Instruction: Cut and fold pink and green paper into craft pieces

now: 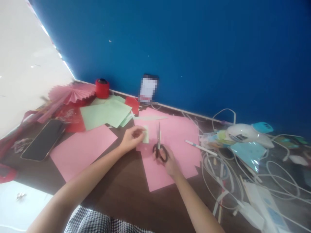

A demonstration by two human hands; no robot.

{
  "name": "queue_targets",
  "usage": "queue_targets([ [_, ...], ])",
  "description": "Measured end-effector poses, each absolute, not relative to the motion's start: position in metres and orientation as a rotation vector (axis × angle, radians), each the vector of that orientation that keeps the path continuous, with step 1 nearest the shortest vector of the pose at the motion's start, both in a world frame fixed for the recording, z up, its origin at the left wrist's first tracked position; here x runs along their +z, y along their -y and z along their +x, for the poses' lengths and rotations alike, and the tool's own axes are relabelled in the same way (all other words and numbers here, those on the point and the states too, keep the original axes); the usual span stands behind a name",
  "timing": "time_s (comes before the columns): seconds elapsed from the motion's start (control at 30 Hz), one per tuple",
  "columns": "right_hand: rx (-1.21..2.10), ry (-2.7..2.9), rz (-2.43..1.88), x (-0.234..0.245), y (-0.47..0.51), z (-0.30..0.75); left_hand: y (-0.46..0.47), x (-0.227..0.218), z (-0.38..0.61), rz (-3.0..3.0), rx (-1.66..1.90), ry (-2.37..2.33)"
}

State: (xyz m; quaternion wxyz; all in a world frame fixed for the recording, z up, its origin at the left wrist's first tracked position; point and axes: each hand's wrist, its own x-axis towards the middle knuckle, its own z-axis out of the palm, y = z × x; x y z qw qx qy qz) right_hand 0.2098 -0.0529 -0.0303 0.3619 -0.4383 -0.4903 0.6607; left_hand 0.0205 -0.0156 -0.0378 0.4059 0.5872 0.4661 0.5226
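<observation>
My left hand (133, 137) is closed on a small pale green piece of paper (146, 135), pinched between thumb and fingers. Just to its right, my right hand (170, 161) grips a pair of scissors (159, 147) by the black handles, the blades pointing away from me. A small gap separates the scissors from the green piece. Both hands are over overlapping sheets of pink paper (182, 132) on the dark brown table (119, 187). A long pale strip of paper (152, 117) lies across the far part of the pink sheets.
Green sheets (104, 113), another pink sheet (84, 150), a dark phone (43, 140) and a pink paper fan (73, 92) lie left. A red cylinder (102, 89) and propped phone (148, 89) stand by the blue wall (184, 48). White cables (225, 174) and a pen (201, 148) lie right.
</observation>
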Motion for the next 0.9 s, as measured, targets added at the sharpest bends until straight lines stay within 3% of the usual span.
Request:
queue_targets([
  [0.33,1.916,0.817,-1.091,-0.028,0.040,0.222,-0.006,-0.039,-0.017,2.089,1.126,-2.156],
  [0.6,1.665,0.890,-1.119,-0.028,0.036,0.242,0.002,-0.035,-0.004,2.486,0.942,-1.324],
  [0.9,0.855,1.228,-1.479,-0.033,0.030,0.238,0.009,-0.024,0.000,2.434,0.672,-1.148],
])
